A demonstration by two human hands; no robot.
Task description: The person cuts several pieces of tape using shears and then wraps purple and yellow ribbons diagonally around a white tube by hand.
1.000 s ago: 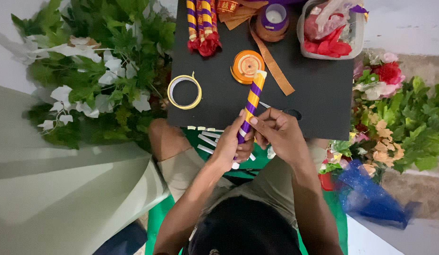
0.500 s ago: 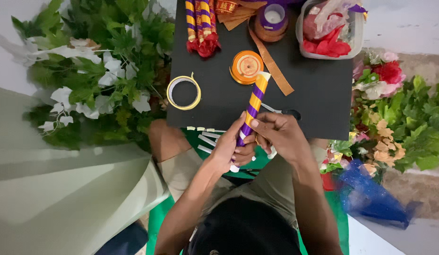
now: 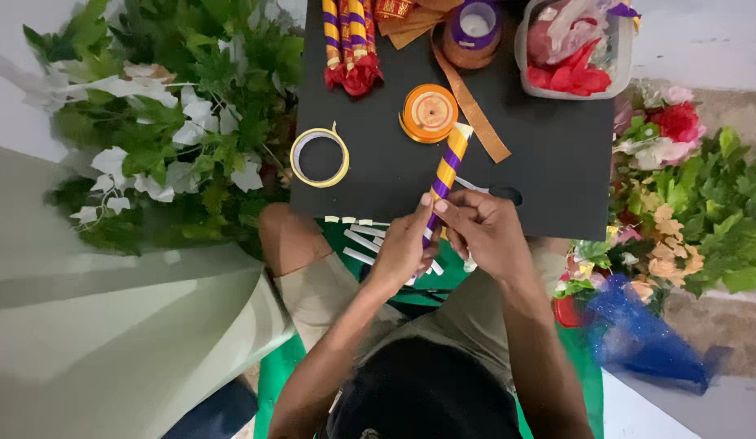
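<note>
Striped stick [image 3: 444,175] over black board's [image 3: 549,162] edge

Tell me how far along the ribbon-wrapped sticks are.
Done: two striped sticks with red ends lie at the top of the black board. In hand: the left hand and right hand hold a third stick, striped orange and purple along its visible length. Left: white strips lie unused along the board's near edge; the orange ribbon roll sits close by.
</note>
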